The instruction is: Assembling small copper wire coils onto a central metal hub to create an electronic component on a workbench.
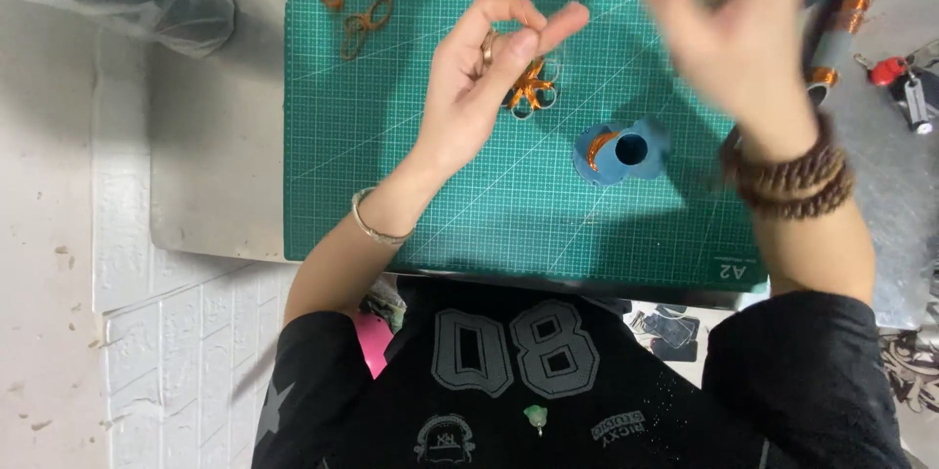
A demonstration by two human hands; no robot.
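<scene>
Fingers of the left hand (479,78) pinch a small copper ring (487,46) above the green cutting mat (411,176); the blurred right hand (729,29), loosely open, holds nothing visible. Likely mid-assembly, needing steady alignment with the copper loop cluster (533,88).

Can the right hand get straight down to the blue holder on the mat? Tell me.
Probably yes. The right hand is raised and blurred above the green mat, and the blue holder lies uncovered just below it, apart from the left hand.
</scene>
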